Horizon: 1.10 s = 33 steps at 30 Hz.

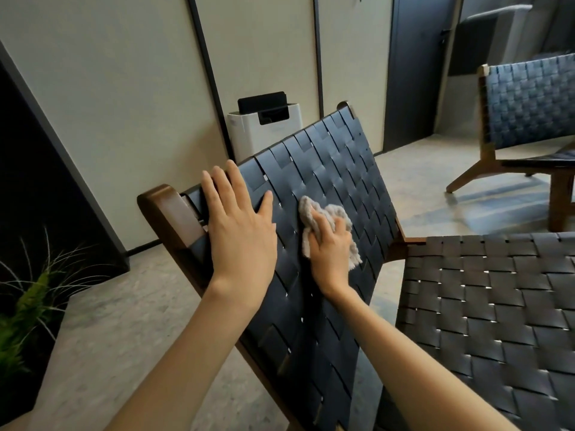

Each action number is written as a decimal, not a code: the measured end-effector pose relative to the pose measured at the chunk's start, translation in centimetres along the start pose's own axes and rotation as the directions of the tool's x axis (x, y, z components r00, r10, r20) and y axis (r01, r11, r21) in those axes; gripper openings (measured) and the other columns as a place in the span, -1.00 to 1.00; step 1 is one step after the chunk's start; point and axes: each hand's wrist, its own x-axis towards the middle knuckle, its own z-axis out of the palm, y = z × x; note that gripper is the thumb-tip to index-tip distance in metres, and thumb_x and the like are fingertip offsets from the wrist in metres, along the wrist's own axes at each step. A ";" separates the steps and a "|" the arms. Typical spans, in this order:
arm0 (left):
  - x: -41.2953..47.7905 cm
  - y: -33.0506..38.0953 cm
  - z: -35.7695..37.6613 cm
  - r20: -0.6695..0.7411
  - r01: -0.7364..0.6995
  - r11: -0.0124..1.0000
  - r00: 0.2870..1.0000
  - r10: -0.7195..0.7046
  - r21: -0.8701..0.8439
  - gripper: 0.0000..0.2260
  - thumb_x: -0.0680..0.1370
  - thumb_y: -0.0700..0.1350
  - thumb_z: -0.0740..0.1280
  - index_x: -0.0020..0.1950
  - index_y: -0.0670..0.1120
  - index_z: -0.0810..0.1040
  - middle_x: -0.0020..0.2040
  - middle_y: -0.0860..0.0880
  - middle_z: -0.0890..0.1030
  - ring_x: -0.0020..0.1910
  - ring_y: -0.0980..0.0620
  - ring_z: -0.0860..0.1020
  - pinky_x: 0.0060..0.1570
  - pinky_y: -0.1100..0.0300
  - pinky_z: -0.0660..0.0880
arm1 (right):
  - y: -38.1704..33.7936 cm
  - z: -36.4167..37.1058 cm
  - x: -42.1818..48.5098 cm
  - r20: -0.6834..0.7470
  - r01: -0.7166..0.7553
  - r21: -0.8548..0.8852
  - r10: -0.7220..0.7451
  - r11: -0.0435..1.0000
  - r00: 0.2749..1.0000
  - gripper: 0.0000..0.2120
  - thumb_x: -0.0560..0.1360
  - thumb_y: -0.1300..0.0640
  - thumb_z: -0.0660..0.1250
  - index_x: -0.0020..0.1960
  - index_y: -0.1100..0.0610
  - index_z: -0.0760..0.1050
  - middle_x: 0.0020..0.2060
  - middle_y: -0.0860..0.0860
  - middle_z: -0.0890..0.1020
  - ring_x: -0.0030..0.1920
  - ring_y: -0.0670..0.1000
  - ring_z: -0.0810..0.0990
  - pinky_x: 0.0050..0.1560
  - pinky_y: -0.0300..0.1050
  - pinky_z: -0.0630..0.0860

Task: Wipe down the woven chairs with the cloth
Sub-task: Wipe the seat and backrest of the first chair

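Note:
A chair with dark woven straps and a brown wooden frame fills the middle; its backrest point(336, 163) tilts toward the wall and its woven seat point(485, 306) lies at the right. My left hand point(238, 225) rests flat with straight fingers on the upper left of the backrest, beside the wooden post. My right hand point(329, 247) grips a bunched beige cloth point(311, 209) and presses it against the weave just right of the left hand. A second woven chair point(529, 110) stands at the far right.
A white appliance with a black top point(264, 126) stands against the pale wall behind the backrest. A green plant point(28, 306) sits at the lower left. A dark door point(417, 73) is at the back right. The floor is grey stone.

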 end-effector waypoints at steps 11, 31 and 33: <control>0.3 0.6 -0.1 -0.029 0.005 1.000 1.000 -0.004 0.030 -0.53 0.62 0.14 -0.12 0.54 0.13 0.02 0.48 -0.41 0.04 0.45 -0.41 0.09 0.41 -0.31 -0.01 | 6.5 -0.6 -3.7 0.093 -0.204 0.131 0.193 0.970 0.977 -0.53 0.61 -0.10 0.15 0.50 -0.15 0.19 0.45 0.06 0.26 0.44 0.13 0.19 0.44 0.07 0.12; 0.0 1.0 0.3 -0.052 0.026 0.995 0.998 -0.021 0.098 -0.52 0.61 0.11 -0.19 0.54 0.09 -0.03 0.47 -0.43 0.03 0.45 -0.42 0.07 0.41 -0.31 -0.06 | 0.5 1.1 1.8 -0.006 0.009 0.087 -0.009 0.996 1.000 -0.56 0.55 -0.03 0.12 0.43 -0.19 0.32 0.42 0.00 0.28 0.29 0.21 0.26 0.26 0.20 0.23; -0.1 1.0 0.2 -0.054 0.025 0.994 0.998 -0.020 0.105 -0.52 0.62 0.11 -0.20 0.55 0.09 -0.03 0.47 -0.43 0.04 0.45 -0.42 0.08 0.41 -0.30 -0.05 | 3.9 0.9 -0.2 0.001 -0.058 0.079 0.059 0.995 0.998 -0.59 0.60 0.05 0.16 0.44 -0.13 0.32 0.43 0.02 0.28 0.33 0.20 0.25 0.29 0.12 0.21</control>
